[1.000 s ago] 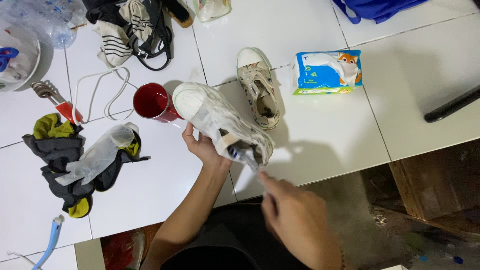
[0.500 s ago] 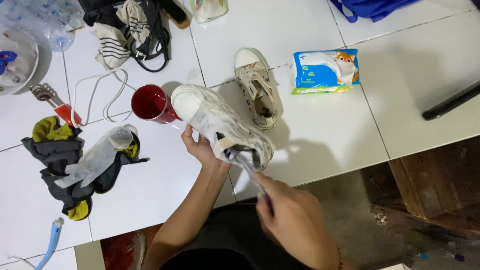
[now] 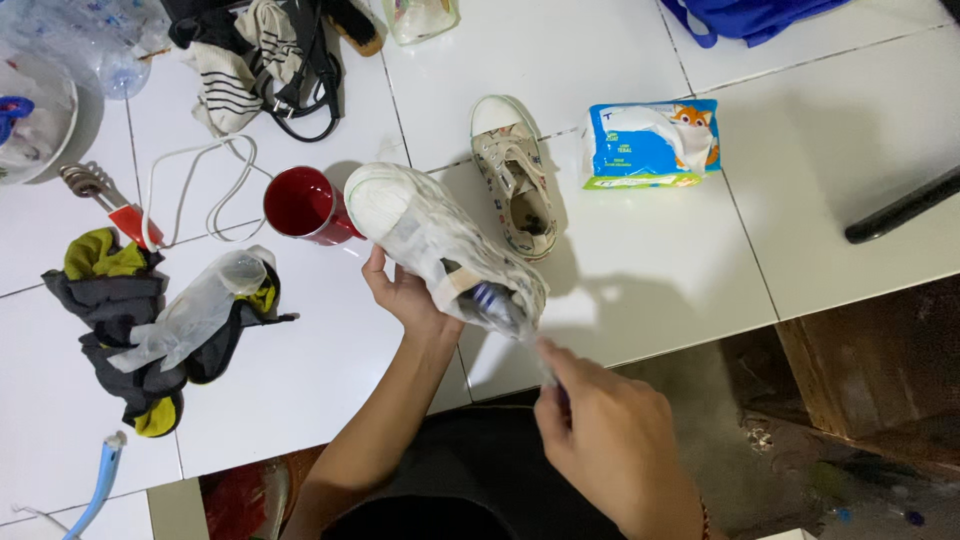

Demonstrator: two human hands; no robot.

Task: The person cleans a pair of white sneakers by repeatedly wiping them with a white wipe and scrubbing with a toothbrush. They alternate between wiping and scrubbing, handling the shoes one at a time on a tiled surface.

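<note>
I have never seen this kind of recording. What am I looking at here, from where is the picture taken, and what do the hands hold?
There is no machine here. A person works with two bare hands, and a camera worn on the head looks down at them, so you see the scene as that person does.

The left hand holds up a white sneaker, sole side toward the camera. The right hand grips a thin brush-like tool whose tip is at the shoe's heel; it is blurred, so I cannot name it surely.

On the white tiled table lie a second sneaker, a red cup, a blue pack of tissues, a heap of dark and yellow cloths with a clear plastic glove on top, and an immersion heater with a white cable.
</note>
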